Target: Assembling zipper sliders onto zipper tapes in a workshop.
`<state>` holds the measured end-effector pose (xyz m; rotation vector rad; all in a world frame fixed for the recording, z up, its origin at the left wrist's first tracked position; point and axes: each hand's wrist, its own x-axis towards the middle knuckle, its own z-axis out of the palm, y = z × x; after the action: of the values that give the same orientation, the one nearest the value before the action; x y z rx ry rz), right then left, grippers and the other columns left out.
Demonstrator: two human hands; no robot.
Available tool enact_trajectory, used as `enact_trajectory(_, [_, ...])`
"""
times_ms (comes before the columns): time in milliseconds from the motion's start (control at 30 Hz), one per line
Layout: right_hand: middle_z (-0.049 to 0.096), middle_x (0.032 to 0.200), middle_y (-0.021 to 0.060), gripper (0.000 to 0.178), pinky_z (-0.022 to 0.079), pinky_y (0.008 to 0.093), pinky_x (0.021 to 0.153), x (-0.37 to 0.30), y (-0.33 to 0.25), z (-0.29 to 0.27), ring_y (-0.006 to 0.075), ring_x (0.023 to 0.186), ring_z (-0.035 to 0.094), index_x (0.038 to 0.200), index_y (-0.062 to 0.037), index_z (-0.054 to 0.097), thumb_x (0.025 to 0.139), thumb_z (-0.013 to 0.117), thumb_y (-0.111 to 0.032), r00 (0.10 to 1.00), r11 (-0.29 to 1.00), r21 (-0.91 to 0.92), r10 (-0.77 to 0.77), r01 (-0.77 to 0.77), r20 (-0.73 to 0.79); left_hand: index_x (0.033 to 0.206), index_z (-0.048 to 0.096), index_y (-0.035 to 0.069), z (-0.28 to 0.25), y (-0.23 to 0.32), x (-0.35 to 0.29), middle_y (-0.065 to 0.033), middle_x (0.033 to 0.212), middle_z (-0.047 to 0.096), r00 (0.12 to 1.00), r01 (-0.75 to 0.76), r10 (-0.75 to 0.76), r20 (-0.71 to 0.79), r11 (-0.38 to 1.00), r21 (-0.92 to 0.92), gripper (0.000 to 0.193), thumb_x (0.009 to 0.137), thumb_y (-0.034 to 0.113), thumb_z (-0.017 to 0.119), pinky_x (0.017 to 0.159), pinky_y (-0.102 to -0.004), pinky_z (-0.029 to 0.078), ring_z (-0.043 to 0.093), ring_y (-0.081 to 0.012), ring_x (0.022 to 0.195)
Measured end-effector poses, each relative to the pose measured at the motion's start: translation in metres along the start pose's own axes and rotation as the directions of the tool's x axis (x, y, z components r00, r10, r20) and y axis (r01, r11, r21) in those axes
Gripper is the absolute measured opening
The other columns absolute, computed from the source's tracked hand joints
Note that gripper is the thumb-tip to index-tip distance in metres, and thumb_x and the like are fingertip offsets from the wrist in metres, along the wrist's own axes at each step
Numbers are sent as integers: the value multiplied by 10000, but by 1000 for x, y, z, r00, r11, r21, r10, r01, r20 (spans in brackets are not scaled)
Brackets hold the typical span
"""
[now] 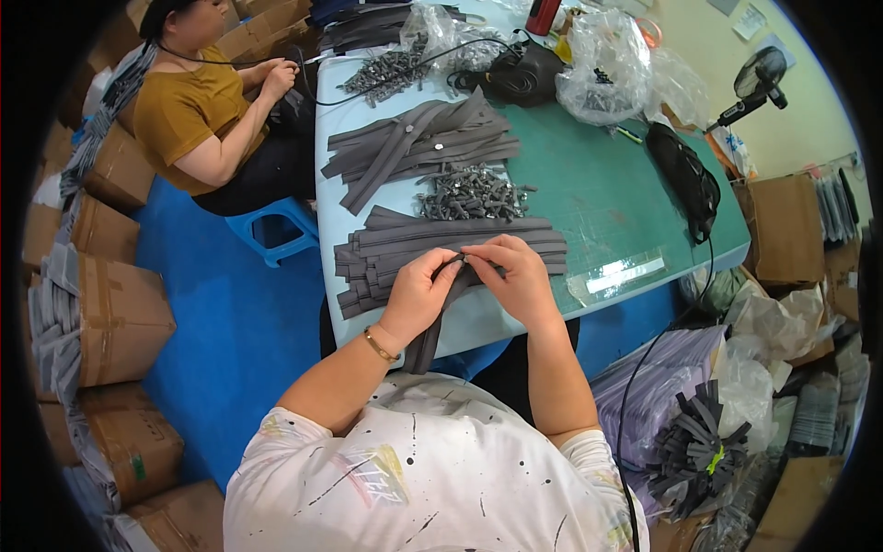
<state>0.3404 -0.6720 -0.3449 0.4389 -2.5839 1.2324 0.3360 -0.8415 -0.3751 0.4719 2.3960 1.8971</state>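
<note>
Near the table's front edge, my left hand (419,293) pinches the upper end of a dark grey zipper strip (425,344), which hangs down over the edge towards my lap. My right hand (517,281) meets it fingertip to fingertip, thumb and index finger closed on something too small to make out at the strip's end. Just beyond both hands lies a stack of grey zipper strips (395,241). Behind that stack is a heap of small metal-and-grey zipper sliders (474,194). Farther back sits a second, fanned-out pile of zipper strips (368,152).
A co-worker (198,120) sits at the table's left side, both hands together. Another slider heap (386,75), a clear plastic bag (602,69), a black pouch (685,179) and a fan (759,78) are farther off. Cardboard boxes (120,317) line the left; wrapped bundles (644,396) stand right.
</note>
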Motion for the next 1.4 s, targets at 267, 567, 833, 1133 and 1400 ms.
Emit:
enact_trajectory(267, [612, 850, 35, 332, 477, 230, 651, -6, 7, 20, 106, 750, 578, 1142, -50, 583, 818, 654, -69, 971, 906, 378, 231, -191, -63, 945, 585, -5, -1, -9, 2, 8, 845, 574, 997, 16, -31, -68, 978, -208, 97, 897, 77, 569, 692, -186, 424, 506, -47, 770])
enact_trajectory(567, [629, 834, -4, 204, 448, 172, 634, -14, 10, 41, 44, 748, 566, 986, 5, 611, 807, 682, -63, 851, 458, 829, 524, -321, 40, 1111, 556, 13, -4, -6, 9, -33, 917, 589, 984, 125, -179, -7, 715, -688, 228, 883, 24, 559, 735, -220, 468, 559, -103, 795])
enact_trajectory(833, [633, 836, 6, 151, 461, 179, 659, -11, -2, 39, 46, 761, 575, 956, 11, 606, 820, 653, -35, 901, 461, 854, 434, -240, 19, 1140, 554, 19, -9, -2, 10, -32, 934, 581, 974, 210, -201, 100, 656, -725, 260, 879, 26, 561, 741, -206, 457, 543, -95, 793])
enact_trajectory(1133, [601, 781, 13, 169, 471, 184, 606, -8, 12, 26, 50, 696, 575, 823, -13, 521, 778, 684, -26, 925, 575, 761, 369, -301, 88, 1122, 583, 15, -10, -2, 8, -14, 922, 581, 961, 276, -209, 181, 699, -659, 244, 880, 31, 557, 756, -198, 440, 542, -81, 808])
enact_trajectory(1400, [577, 746, 3, 183, 468, 183, 593, -11, 9, 19, 45, 686, 567, 788, -26, 499, 775, 681, -9, 926, 604, 730, 362, -321, 108, 1102, 598, 13, -8, -4, 8, -1, 927, 569, 976, 217, -164, 144, 779, -588, 231, 874, 31, 566, 767, -207, 439, 539, -81, 809])
